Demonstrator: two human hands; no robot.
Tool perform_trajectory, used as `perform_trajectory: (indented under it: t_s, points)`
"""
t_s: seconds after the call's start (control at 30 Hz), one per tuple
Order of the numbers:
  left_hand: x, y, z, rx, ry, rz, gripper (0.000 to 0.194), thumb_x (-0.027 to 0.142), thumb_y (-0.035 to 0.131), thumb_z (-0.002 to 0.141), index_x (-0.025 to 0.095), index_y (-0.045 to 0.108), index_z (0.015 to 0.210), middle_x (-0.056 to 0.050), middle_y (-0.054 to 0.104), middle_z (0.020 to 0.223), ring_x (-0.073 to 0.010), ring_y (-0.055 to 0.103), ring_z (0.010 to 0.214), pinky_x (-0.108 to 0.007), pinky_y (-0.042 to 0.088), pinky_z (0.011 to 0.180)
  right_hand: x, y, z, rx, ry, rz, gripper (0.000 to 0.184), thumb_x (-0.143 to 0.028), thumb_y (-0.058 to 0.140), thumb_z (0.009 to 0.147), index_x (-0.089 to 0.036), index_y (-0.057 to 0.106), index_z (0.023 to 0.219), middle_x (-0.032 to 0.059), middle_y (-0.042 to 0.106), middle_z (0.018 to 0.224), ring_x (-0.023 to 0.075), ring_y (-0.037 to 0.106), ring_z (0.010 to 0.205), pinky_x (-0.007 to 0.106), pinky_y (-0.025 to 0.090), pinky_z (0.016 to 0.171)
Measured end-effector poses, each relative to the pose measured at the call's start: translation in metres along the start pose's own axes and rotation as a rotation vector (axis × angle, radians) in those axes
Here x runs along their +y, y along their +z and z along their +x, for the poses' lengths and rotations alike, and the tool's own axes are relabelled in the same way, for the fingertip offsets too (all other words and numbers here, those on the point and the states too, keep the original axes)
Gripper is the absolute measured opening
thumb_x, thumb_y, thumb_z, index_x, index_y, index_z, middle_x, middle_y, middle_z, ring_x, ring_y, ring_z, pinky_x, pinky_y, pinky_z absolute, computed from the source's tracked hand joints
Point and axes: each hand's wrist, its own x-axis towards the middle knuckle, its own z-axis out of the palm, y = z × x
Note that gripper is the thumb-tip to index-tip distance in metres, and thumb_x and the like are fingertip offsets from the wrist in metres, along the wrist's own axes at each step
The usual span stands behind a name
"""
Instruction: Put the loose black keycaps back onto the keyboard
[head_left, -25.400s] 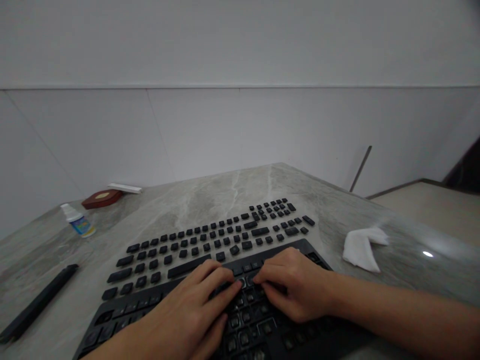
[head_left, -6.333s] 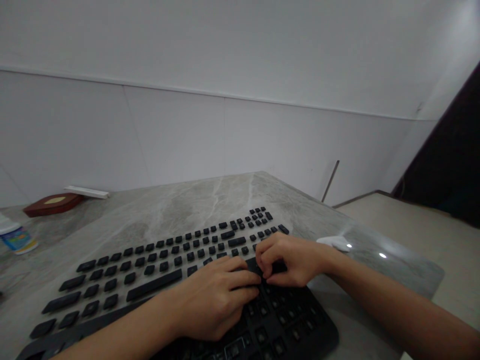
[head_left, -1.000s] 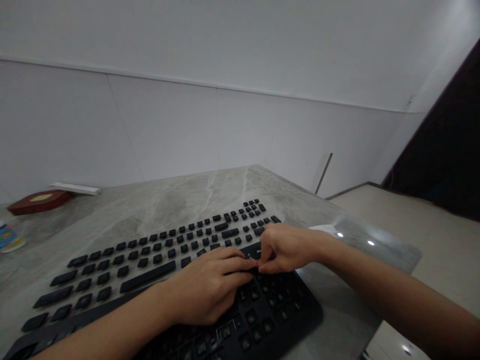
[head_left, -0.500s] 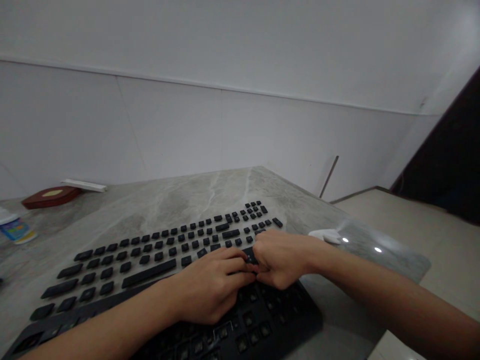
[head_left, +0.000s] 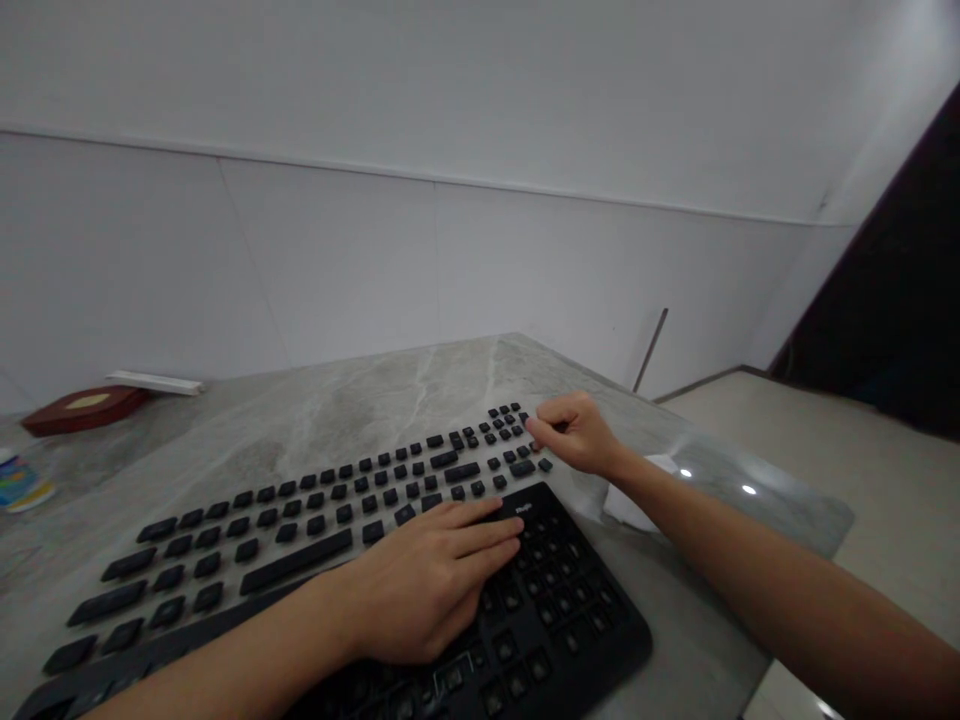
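A black keyboard base (head_left: 592, 610) with most of its key sockets bare lies on the table. My left hand (head_left: 431, 580) rests flat on it, fingers stretched out below the top edge, near a small printed logo. Beyond the base, loose black keycaps (head_left: 341, 491) are laid out in rows, with a long spacebar keycap (head_left: 296, 562) among them. My right hand (head_left: 574, 430) is closed at the right end of these rows, its thumb and fingertips beside small keycaps. Whatever its fingers hold, if anything, is hidden.
The grey marbled table (head_left: 360, 400) meets a white wall at the back. A white object (head_left: 630, 508), partly hidden, lies under my right forearm. At left are a dark red wooden item (head_left: 86, 408), a white strip (head_left: 154, 382) and a colourful container (head_left: 21, 482).
My right hand has left the keyboard base and moved up and away to the far keycaps. My left hand stays on the base with its fingers now straighter. The view has shifted slightly.
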Motion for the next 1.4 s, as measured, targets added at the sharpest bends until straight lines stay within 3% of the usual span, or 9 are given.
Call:
perform_trajectory:
  t_s: [0.17, 0.37, 0.57, 0.77, 1.0, 1.2, 1.33, 1.4]
  points:
    - [0.001, -0.002, 0.004, -0.102, -0.058, 0.013, 0.053, 0.014, 0.043, 0.094, 0.009, 0.043, 0.146, -0.007, 0.032, 0.158, -0.0318, 0.022, 0.148, -0.048, 0.032, 0.119, 0.014, 0.008, 0.008, 0.083, 0.075, -0.160, 0.048, -0.032, 0.051, 0.089, -0.017, 0.044, 0.044, -0.0034, 0.041, 0.043, 0.0076, 0.033, 0.044, 0.024, 0.025, 0.049]
    - [0.004, -0.006, 0.006, -0.172, -0.090, 0.019, 0.059, 0.018, 0.042, 0.096, 0.009, 0.030, 0.153, -0.010, 0.020, 0.161, -0.0338, 0.018, 0.148, -0.049, 0.028, 0.120, 0.054, 0.012, 0.027, 0.086, 0.214, -0.343, 0.026, -0.030, 0.058, 0.090, -0.017, 0.071, 0.072, 0.0063, 0.071, 0.075, 0.0171, 0.060, 0.072, 0.029, 0.043, 0.070]
    - [0.002, -0.003, 0.002, -0.131, -0.087, -0.027, 0.057, 0.024, 0.039, 0.099, 0.010, 0.030, 0.153, -0.009, 0.022, 0.161, -0.0325, 0.019, 0.148, -0.045, 0.024, 0.122, 0.077, 0.021, 0.047, -0.223, 0.171, -0.367, 0.018, -0.032, 0.064, 0.093, -0.015, 0.070, 0.094, 0.0052, 0.071, 0.099, 0.0198, 0.065, 0.098, 0.043, 0.048, 0.095]
    - [-0.001, 0.002, -0.002, -0.068, -0.071, -0.065, 0.052, 0.027, 0.035, 0.102, 0.009, 0.035, 0.151, -0.009, 0.028, 0.160, -0.0299, 0.020, 0.148, -0.039, 0.018, 0.124, 0.085, 0.029, 0.074, -0.517, 0.133, -0.362, 0.021, -0.033, 0.061, 0.096, -0.014, 0.066, 0.104, 0.0068, 0.067, 0.109, 0.0198, 0.064, 0.100, 0.042, 0.053, 0.091]
    - [-0.001, 0.001, -0.001, -0.051, -0.073, -0.088, 0.052, 0.027, 0.038, 0.101, 0.011, 0.036, 0.151, -0.009, 0.029, 0.159, -0.0305, 0.021, 0.148, -0.041, 0.021, 0.124, 0.082, 0.036, 0.085, -0.638, 0.203, -0.409, 0.022, -0.034, 0.060, 0.096, -0.015, 0.065, 0.107, 0.0067, 0.066, 0.110, 0.0193, 0.064, 0.097, 0.039, 0.055, 0.086]
    - [-0.001, 0.000, -0.001, -0.028, -0.059, -0.090, 0.051, 0.026, 0.041, 0.100, 0.009, 0.039, 0.148, -0.011, 0.033, 0.157, -0.0302, 0.024, 0.147, -0.040, 0.023, 0.123, 0.072, 0.043, 0.094, -0.587, 0.217, -0.401, 0.022, -0.034, 0.060, 0.096, -0.015, 0.065, 0.106, 0.0064, 0.066, 0.108, 0.0186, 0.064, 0.095, 0.038, 0.055, 0.085]
    - [-0.001, 0.000, -0.002, -0.007, -0.059, -0.104, 0.051, 0.024, 0.043, 0.099, 0.009, 0.041, 0.147, -0.012, 0.035, 0.156, -0.0297, 0.026, 0.147, -0.042, 0.027, 0.122, 0.046, 0.029, 0.088, -0.497, 0.126, -0.280, 0.012, -0.024, 0.065, 0.091, -0.013, 0.069, 0.093, 0.0054, 0.070, 0.096, 0.0171, 0.066, 0.090, 0.038, 0.053, 0.087]
    - [-0.001, 0.000, -0.002, -0.006, -0.058, -0.109, 0.051, 0.023, 0.044, 0.098, 0.009, 0.041, 0.147, -0.012, 0.036, 0.155, -0.0301, 0.026, 0.147, -0.043, 0.028, 0.121, 0.026, 0.015, 0.074, -0.479, 0.049, -0.180, 0.006, -0.016, 0.067, 0.086, -0.014, 0.072, 0.087, 0.0066, 0.073, 0.094, 0.0154, 0.067, 0.089, 0.032, 0.052, 0.088]
